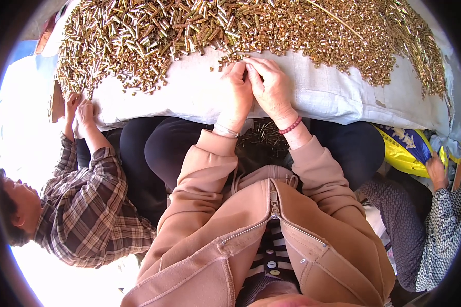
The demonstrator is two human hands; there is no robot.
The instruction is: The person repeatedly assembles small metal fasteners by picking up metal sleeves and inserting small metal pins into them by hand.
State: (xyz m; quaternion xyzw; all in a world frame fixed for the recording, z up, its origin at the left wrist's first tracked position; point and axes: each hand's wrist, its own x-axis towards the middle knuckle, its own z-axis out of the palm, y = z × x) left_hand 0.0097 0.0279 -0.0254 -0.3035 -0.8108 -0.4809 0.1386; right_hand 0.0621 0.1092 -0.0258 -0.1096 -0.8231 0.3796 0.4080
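Observation:
Side by side at the near edge of a spread of brass-coloured metal pieces, my left hand [237, 91] and my right hand [269, 86] meet at the fingertips. Both are closed with fingers bent together. Whatever they pinch is hidden or too small to name. Just beyond the fingertips lie a few loose short metal pieces [231, 60]. The left part of the heap consists of longer thin metal tubes [138, 30], while short stubby pieces [292, 33] fill the middle and right. White cloth [328, 89] covers the table beneath them.
Below my wrists, more metal pieces [264, 135] lie in a dark hollow between my knees. A thin stick [335, 19] rests on the heap. At the left a person in a plaid shirt [95, 204] works at the table edge; another person's hand [436, 170] touches a yellow-and-blue bag [407, 148].

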